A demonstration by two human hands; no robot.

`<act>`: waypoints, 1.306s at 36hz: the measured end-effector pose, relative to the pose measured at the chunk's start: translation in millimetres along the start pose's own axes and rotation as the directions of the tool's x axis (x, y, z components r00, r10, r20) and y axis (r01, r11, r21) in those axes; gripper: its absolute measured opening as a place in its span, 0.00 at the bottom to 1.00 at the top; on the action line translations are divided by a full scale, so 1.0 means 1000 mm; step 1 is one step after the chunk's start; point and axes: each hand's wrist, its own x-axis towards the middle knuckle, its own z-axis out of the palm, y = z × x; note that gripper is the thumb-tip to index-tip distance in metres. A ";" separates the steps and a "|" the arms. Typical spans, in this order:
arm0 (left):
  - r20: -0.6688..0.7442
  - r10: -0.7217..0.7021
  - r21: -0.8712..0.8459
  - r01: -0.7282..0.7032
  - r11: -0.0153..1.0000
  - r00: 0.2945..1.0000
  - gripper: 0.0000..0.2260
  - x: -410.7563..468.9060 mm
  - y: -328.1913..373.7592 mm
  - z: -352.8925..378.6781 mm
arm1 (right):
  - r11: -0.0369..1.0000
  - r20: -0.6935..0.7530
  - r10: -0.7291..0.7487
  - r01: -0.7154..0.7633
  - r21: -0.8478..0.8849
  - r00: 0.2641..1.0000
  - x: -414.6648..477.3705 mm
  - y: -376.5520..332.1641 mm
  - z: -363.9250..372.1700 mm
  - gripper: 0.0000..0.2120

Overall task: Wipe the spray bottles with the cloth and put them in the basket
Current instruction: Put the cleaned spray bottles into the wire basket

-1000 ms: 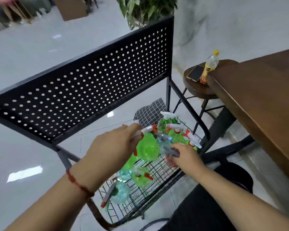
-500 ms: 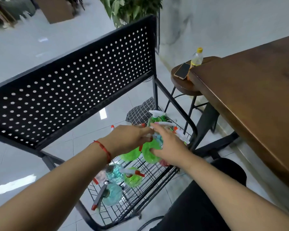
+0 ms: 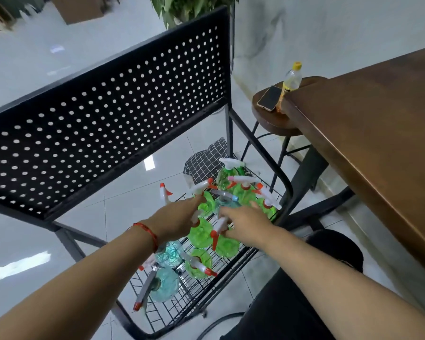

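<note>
A black wire basket on the cart's low tier holds several spray bottles, green ones and pale blue ones, with white heads and red triggers. A black-and-white checked cloth lies at the basket's far end. My left hand reaches into the basket and grips the white neck of a green spray bottle. Close beside it, my right hand pinches the white sprayer head of a neighbouring green bottle. Both bottles stand low among the others.
A black perforated metal panel tops the cart frame above the basket. On the right is a brown wooden table. Behind it a round stool carries a phone and a yellow-capped bottle. A plant stands at the back.
My left hand has lowered its green bottle deeper into the basket. My right hand moved left from the basket's right side and now meets the left over the bottles.
</note>
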 end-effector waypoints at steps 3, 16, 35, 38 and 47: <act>-0.022 -0.064 0.013 0.064 0.998 0.998 0.28 0.005 0.004 0.013 | 0.984 0.055 -0.057 0.066 -0.163 0.997 -0.002 -0.005 0.004 0.16; -0.162 -0.151 -0.003 0.153 0.988 0.975 0.22 0.017 0.021 0.033 | 0.862 0.104 -0.138 0.171 -0.477 0.985 -0.012 -0.017 -0.008 0.26; -0.254 -0.133 -0.128 0.103 0.986 0.958 0.08 -0.112 0.114 0.027 | 0.995 -0.347 0.003 -0.038 -0.094 0.938 -0.152 -0.029 -0.149 0.19; -0.313 -0.020 -0.124 -0.020 0.992 0.950 0.05 -0.104 0.150 -0.017 | 0.993 -0.463 0.035 -0.084 -0.084 0.886 -0.184 -0.029 -0.196 0.18; -0.497 0.352 0.045 -0.381 0.924 0.794 0.05 -0.048 0.331 -0.157 | 0.898 -0.705 0.373 -0.425 0.112 0.603 -0.323 0.059 -0.333 0.22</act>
